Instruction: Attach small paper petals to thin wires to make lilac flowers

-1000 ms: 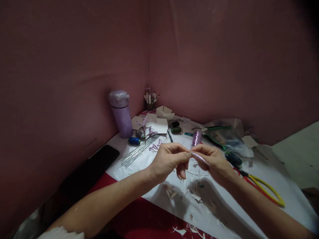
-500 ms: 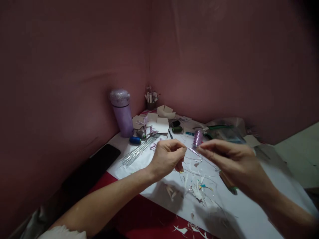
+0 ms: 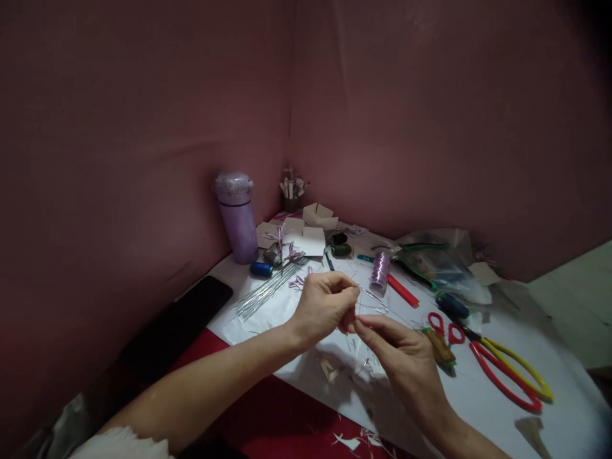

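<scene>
My left hand [image 3: 326, 305] is closed in a pinch on the end of a thin piece wrapped in purple thread [image 3: 370, 296], which points right from the fingertips. Just below it, my right hand [image 3: 404, 357] pinches a fine thread that runs down from the left fingertips; the thread is barely visible. Both hands are above the white sheet, their fingertips close together. A spool of shiny purple thread [image 3: 380, 273] stands behind the wrapped piece. Purple thread-wrapped sprigs [image 3: 282, 245] and a bundle of silver wires [image 3: 268, 291] lie beyond my left hand.
Red-handled scissors [image 3: 447, 329], pliers with red and yellow handles [image 3: 514, 376] and a brown spool [image 3: 438, 349] lie at the right. A purple tumbler [image 3: 238, 223] stands at the back left, near a black phone-like slab [image 3: 191, 306]. Paper scraps [image 3: 351, 441] litter the front edge.
My right hand has moved left and down, from beside the wrapped piece to just under my left fingertips. The scissors and pliers are now uncovered. My left hand stays nearly still.
</scene>
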Tool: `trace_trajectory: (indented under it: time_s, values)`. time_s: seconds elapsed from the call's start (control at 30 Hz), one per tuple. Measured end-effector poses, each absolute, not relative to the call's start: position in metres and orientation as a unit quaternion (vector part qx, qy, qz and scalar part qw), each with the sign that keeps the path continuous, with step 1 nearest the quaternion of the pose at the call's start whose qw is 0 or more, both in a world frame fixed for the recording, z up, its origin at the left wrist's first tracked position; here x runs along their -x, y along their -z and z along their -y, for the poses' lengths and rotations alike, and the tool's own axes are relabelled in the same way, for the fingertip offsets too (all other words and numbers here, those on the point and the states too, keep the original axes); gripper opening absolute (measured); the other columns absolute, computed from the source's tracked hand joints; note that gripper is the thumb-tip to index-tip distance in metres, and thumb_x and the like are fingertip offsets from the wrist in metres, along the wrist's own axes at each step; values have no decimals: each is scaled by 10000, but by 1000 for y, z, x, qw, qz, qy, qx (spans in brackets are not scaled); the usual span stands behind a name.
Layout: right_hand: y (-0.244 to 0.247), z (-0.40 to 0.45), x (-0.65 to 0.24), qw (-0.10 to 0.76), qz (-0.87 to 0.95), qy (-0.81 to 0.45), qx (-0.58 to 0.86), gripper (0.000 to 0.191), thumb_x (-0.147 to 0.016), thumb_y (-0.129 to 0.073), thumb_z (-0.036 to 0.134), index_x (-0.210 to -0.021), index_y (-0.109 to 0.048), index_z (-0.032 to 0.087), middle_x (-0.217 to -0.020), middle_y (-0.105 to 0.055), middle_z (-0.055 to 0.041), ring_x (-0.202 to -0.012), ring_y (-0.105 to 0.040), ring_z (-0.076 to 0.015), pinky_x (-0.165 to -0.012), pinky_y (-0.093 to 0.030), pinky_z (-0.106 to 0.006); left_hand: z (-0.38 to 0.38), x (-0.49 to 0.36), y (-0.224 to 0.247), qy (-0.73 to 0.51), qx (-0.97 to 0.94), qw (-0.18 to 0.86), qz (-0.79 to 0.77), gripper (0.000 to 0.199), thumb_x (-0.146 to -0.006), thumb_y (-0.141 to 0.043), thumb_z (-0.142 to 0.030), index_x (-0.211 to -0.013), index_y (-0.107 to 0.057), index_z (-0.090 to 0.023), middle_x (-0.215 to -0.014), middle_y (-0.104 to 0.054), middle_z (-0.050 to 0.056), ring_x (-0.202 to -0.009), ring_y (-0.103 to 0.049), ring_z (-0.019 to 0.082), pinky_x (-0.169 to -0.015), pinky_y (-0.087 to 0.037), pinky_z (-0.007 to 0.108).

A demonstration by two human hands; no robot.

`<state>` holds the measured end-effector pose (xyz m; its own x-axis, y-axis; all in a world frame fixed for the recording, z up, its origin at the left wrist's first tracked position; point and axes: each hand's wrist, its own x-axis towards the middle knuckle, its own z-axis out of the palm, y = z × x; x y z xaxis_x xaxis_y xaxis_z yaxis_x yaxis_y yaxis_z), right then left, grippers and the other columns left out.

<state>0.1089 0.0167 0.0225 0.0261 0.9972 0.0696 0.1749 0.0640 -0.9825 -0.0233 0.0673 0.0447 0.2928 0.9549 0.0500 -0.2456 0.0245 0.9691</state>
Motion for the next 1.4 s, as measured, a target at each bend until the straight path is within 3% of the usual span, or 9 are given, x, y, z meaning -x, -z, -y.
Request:
trace_trajectory:
  time_s: [0.27,0.43,0.7,0.83,0.93,1.1,1.2,1.3,1.4]
  values:
    - [-82,-13,-116,399,625,-388,548,243,-778,-620,397,-826,-758,202,-684,-683,-29,-652,-599,-165,-566,-453,-241,-63,23,-37,-495,-606,495,-378,141,-767,-509,-175,-661,-592,-133,-455,-482,-43,-362,-511,71,-343,-387,153]
    - [-102,-54,-140,406,656,-319,551,195,-687,-709,373,-710,-741,181,-620,-633,-24,-570,-514,-130,-483,-378,-231,-60,23,-43,-435,-610,575,-328,109,-754,-546,-191,-690,-604,-126,-479,-484,-47,-350,-516,69,-314,-364,142]
    - [-33,-52,-136,430,484,-557,519,285,-692,-698,431,-734,-689,149,-405,-265,104,-367,-177,-35,-354,-132,-196,-64,24,-52,-447,-509,670,-303,147,-719,-618,-248,-669,-595,-112,-483,-538,-24,-304,-483,72,-280,-366,161]
    - [-19,-13,-113,484,499,-456,556,227,-719,-688,385,-780,-734,171,-467,-496,29,-403,-396,-81,-367,-312,-211,-65,23,-47,-473,-509,631,-345,140,-731,-591,-240,-666,-582,-117,-447,-515,-33,-299,-472,71,-279,-359,156]
    - [-37,-1,-109,473,591,-359,546,191,-743,-666,350,-839,-761,214,-670,-680,-26,-619,-600,-181,-545,-481,-269,-64,22,-43,-480,-530,598,-362,129,-741,-565,-231,-670,-578,-124,-427,-488,-46,-308,-475,68,-292,-371,153]
    - [-92,-26,-133,419,666,-248,564,177,-747,-662,359,-819,-755,227,-682,-687,-21,-633,-603,-175,-535,-459,-255,-62,24,-45,-472,-564,570,-367,142,-740,-559,-222,-635,-579,-129,-451,-471,-47,-322,-481,57,-293,-357,143]
    - [-101,-54,-148,427,639,-297,566,184,-691,-708,374,-704,-732,192,-606,-635,-16,-523,-523,-119,-448,-383,-227,-61,25,-51,-448,-562,608,-337,138,-741,-575,-231,-651,-590,-127,-466,-489,-41,-318,-484,60,-291,-362,150]
    - [-78,-70,-151,423,565,-442,554,268,-651,-729,414,-691,-700,150,-416,-416,62,-353,-255,-40,-343,-167,-205,-62,27,-54,-441,-535,651,-308,136,-734,-600,-249,-681,-597,-123,-489,-519,-35,-309,-478,60,-288,-372,158]
    - [-44,-60,-137,418,526,-515,532,297,-687,-699,429,-689,-689,132,-389,-313,87,-347,-220,-41,-346,-169,-206,-64,26,-53,-460,-513,658,-303,144,-728,-608,-248,-667,-590,-119,-480,-523,-33,-304,-467,58,-282,-362,158]
